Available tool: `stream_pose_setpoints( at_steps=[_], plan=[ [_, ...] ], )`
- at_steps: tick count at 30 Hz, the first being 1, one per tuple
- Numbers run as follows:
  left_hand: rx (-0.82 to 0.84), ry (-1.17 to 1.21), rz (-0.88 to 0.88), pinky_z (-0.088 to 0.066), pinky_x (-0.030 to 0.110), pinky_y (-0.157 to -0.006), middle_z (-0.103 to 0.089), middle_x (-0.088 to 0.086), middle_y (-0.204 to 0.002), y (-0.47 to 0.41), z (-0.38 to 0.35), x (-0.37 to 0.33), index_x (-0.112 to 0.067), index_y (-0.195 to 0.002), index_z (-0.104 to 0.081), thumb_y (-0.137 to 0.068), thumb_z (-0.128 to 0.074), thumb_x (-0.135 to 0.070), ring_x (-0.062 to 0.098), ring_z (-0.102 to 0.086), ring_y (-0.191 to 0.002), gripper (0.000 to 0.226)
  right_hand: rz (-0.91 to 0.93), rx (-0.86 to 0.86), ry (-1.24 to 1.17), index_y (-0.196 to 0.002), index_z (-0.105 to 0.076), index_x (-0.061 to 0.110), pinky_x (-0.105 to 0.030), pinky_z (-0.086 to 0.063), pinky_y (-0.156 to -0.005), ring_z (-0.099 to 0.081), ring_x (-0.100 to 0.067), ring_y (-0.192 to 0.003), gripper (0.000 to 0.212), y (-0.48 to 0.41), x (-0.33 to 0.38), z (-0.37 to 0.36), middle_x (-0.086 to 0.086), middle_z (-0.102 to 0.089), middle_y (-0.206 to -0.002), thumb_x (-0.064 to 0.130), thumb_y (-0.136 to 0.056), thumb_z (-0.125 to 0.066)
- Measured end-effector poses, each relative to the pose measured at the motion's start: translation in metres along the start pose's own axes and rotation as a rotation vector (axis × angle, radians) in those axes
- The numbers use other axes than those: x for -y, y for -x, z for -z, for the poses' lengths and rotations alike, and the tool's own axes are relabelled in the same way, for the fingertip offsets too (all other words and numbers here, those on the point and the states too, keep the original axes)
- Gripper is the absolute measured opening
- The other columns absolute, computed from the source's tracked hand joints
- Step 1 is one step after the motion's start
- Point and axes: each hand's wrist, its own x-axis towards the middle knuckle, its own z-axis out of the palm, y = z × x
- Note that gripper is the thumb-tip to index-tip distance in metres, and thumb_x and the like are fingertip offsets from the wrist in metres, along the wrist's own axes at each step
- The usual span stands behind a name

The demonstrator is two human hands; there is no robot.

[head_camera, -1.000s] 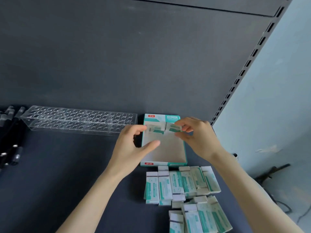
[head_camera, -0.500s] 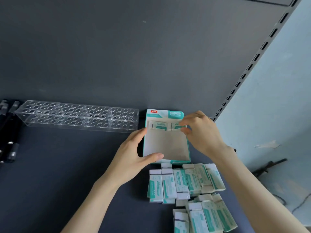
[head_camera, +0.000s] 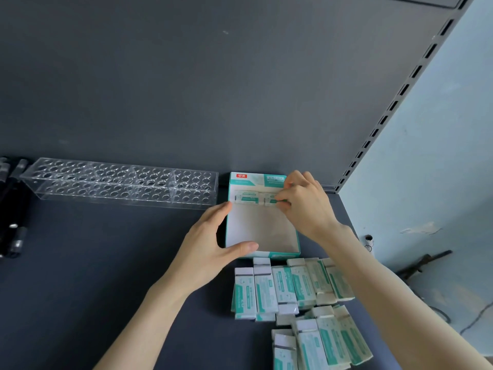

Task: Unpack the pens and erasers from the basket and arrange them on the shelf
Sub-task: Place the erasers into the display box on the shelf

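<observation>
Left hand spread wide in a C against the left side of the teal-and-white box: thumb lies along the near-left rim, fingers fairly straight with tips touching the left wall, nothing curled round anything. Right hand reaches in over the far-right corner of the box, thumb and fingertips pinching the right eraser, which stands on edge against the box's back wall. Left eraser stands on edge just beside it, same row, not touched by either hand. The box floor nearer than that row is bare cardboard. The box sits flat on the dark shelf, back end close to the dark back panel, near the slotted upright. Loose erasers, sleeved white and teal, lie in a rough row on the shelf just in front of the box, some overlapping; second pile lies nearer the camera, partly cut off by the bottom edge. Clear acrylic pen holder with rows of round holes sits left of the box along the back panel, no pens in it. Dark pens at the far left edge, blurred, count unclear. Pale blue wall to the right of the shelf.
</observation>
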Motion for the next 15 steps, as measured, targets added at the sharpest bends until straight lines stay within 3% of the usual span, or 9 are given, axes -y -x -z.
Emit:
stream_pose_setpoints(
  at_steps=[8, 11, 15],
  plan=[
    [0.012, 0.0, 0.013, -0.022, 0.014, -0.1, -0.033, -0.023, -0.141, 0.0, 0.002, -0.002, -0.023, -0.146, -0.032, -0.068, -0.076, -0.052, -0.01, -0.029, -0.123, 0.094, -0.065, 0.005, -0.038, -0.114, -0.069, 0.019, -0.032, -0.038, -0.086, -0.04, -0.027, -0.099, 0.029, -0.003, 0.003, -0.002, -0.005, -0.051, -0.117, 0.017, -0.092, -0.051],
    [0.039, -0.016, 0.014, -0.024, 0.015, -0.097, -0.032, -0.024, -0.134, 0.002, 0.004, -0.007, -0.024, -0.146, -0.032, -0.07, -0.071, -0.055, -0.007, -0.032, -0.123, 0.09, -0.11, -0.02, -0.176, -0.11, -0.07, 0.016, -0.033, -0.041, -0.086, -0.042, -0.028, -0.1, 0.025, 0.001, 0.004, 0.004, -0.007, -0.054, -0.115, 0.018, -0.089, -0.057],
    [-0.06, -0.049, -0.026, -0.03, 0.015, -0.091, -0.044, -0.013, -0.131, 0.006, 0.009, -0.021, -0.023, -0.132, -0.046, -0.08, -0.061, -0.053, -0.001, -0.043, -0.117, 0.062, -0.111, -0.136, -0.447, -0.097, -0.072, 0.012, -0.026, -0.043, -0.075, -0.052, -0.015, -0.08, 0.015, 0.034, 0.017, 0.024, -0.003, -0.06, -0.096, 0.014, -0.084, -0.066]
  ],
)
